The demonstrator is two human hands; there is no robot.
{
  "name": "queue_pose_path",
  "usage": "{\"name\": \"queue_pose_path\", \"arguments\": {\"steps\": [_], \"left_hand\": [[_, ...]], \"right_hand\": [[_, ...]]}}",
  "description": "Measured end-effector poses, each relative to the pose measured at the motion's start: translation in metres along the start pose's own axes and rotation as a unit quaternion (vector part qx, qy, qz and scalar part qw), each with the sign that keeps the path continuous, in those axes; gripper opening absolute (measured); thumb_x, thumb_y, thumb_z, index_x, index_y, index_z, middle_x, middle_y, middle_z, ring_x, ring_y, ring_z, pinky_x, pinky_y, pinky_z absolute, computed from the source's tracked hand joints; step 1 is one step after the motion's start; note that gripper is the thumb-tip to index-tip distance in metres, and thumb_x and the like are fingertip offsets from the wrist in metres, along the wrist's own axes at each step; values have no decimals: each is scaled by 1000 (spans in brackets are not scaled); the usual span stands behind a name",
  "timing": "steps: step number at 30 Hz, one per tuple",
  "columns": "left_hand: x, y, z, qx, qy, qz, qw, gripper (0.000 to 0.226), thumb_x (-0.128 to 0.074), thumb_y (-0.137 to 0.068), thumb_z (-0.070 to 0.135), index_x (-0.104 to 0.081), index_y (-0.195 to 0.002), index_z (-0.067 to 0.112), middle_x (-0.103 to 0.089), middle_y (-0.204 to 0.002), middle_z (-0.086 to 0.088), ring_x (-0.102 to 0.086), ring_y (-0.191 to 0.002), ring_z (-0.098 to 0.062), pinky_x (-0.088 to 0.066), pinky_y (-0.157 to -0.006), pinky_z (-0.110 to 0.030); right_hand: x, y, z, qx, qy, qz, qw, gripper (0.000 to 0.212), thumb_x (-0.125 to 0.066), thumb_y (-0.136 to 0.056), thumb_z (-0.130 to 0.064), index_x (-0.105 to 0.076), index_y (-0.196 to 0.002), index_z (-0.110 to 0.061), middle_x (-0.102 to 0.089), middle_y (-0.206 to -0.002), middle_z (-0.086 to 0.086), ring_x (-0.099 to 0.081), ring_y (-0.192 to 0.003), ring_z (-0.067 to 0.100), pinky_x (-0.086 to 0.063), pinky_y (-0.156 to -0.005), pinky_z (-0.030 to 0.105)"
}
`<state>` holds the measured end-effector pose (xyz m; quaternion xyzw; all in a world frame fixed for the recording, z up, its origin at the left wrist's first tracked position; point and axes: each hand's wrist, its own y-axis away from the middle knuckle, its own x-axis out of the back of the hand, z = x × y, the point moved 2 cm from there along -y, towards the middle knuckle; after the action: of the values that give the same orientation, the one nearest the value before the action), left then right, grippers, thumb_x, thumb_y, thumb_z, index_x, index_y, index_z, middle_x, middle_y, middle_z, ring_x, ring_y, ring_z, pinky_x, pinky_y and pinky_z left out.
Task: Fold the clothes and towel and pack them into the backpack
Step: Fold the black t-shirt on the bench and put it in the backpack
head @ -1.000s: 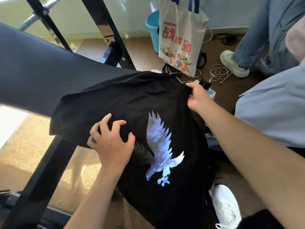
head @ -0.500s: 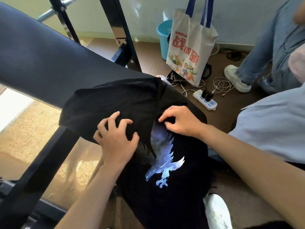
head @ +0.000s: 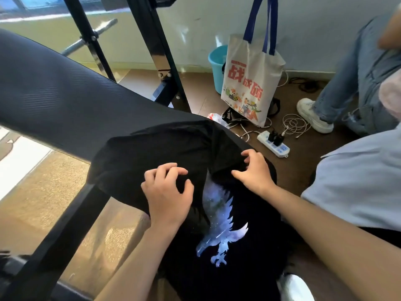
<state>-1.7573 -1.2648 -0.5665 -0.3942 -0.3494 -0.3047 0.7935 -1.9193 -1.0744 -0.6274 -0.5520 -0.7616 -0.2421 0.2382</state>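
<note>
You're early in this one. The shirt (head: 173,153) lies over the near edge of the bench (head: 54,101) at its right end, top part on the pad, the rest hanging off toward the floor with the eagle print (head: 221,231) facing up.

One side flap is turned in across the top of the eagle, so the first fold is started but not flattened. Your right hand (head: 253,172) looks to be pinching that flap's edge, fingers curled. Your left hand (head: 169,196) is clawed, fingertips pressing the cloth just left of the print; can't tell if it's got fabric pinched.

Left to do, I'd say: the other side, folding it up, then everything else. No towel or backpack I can pick out, just a tote (head: 249,83) on the floor beyond.
</note>
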Motion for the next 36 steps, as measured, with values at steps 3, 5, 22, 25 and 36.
{"name": "queue_pose_path", "arguments": {"steps": [3, 5, 22, 25, 36], "left_hand": [[-20, -29, 29, 12, 106, -93, 990, 18, -72, -85, 20, -71, -101, 27, -69, -102, 13, -57, -99, -16, -46, -89, -36], [-38, -51, 51, -22, 91, -153, 984, 22, -69, -89, 26, -68, -110, 28, -68, -101, 13, -57, -98, -11, -50, -90, -33], [-85, -117, 91, -129, -71, -122, 982, 25, -55, -97, 21, -69, -117, 21, -74, -111, -2, -67, -103, -30, -44, -85, -38], [-53, -129, 84, -135, -41, -73, 987, 25, -55, -97, 13, -71, -115, 20, -74, -111, 1, -67, -104, -22, -41, -88, -33], [15, -119, 7, -88, -177, -253, 947, 12, -63, -82, 31, -73, -87, 36, -66, -102, 14, -54, -109, -15, -45, -91, -40]], "right_hand": [[-1, -6, 4, -78, -52, 40, 995, 55, -82, -80, -26, -54, -125, -15, -58, -104, 1, -58, -97, 19, -46, -85, 33], [-2, -7, 9, -115, -66, 39, 990, 55, -83, -79, -31, -54, -124, -16, -61, -99, 1, -62, -100, 23, -49, -88, 37], [9, -11, 38, -140, -161, 74, 974, 11, -77, -86, -15, -71, -91, -23, -66, -78, -9, -67, -86, 15, -54, -86, 31], [26, 0, 15, -59, -157, 96, 981, 8, -76, -83, -11, -70, -87, -16, -65, -74, -9, -60, -70, 4, -48, -69, 16], [4, 37, -20, 134, -35, -186, 973, 6, -77, -78, -19, -75, -79, -24, -73, -72, -8, -68, -70, 5, -58, -79, 33]]}}
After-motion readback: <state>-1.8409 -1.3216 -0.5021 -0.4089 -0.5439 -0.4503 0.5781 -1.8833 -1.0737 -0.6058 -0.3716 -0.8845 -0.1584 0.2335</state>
